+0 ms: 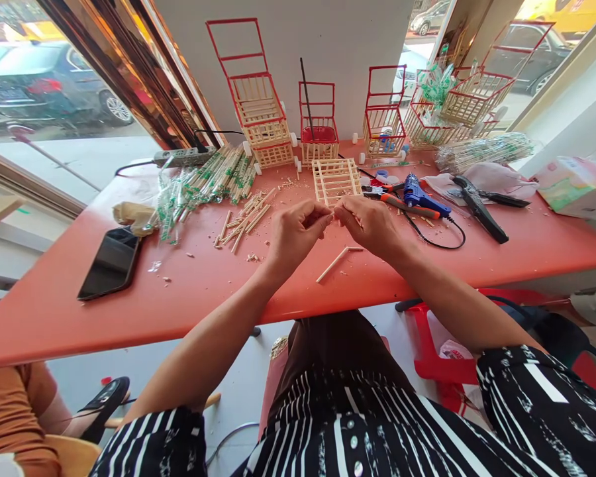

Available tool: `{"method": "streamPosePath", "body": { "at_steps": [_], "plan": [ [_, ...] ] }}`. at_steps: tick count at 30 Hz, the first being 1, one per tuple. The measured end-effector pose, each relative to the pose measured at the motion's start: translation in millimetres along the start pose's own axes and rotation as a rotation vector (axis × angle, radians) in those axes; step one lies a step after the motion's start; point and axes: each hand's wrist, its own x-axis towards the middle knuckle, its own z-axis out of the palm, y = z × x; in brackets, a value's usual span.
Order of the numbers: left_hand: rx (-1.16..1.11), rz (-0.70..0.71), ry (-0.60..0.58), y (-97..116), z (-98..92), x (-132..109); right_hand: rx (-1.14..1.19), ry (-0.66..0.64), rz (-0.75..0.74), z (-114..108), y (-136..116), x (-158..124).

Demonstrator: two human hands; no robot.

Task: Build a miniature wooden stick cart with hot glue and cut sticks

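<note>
My left hand [295,232] and my right hand [372,225] meet above the red table [189,291], fingertips pinched together on a short wooden stick that barely shows between them. Just behind the hands lies a flat wooden lattice panel [336,179]. A longer wooden stick [334,263] lies on the table below my right hand. To the left, a scatter of cut stick pieces [243,222] and wood crumbs covers the surface.
Wrapped chopsticks [213,179] are piled at the back left beside a power strip [181,157]. A phone [110,262] lies left. A blue glue gun [420,196], pliers [397,202] and several red-framed stick carts [261,106] stand behind. Another person's leg [10,411] is lower left.
</note>
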Motion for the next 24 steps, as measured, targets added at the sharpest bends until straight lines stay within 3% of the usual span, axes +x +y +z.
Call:
{"method": "streamPosePath", "body": {
  "at_steps": [9,16,24],
  "plan": [
    [-0.043,-0.055,-0.046,-1.1,3.0,-2.9,-0.213,-0.006,-0.037,7.8,0.7,-2.6],
    [-0.022,-0.090,-0.020,-3.4,0.8,-1.0,-0.180,0.012,0.035,2.7,-3.9,-1.9],
    [0.005,-0.085,-0.004,-3.5,0.6,-2.0,-0.179,0.019,-0.045,3.2,-2.5,-0.9]
  ]
}}
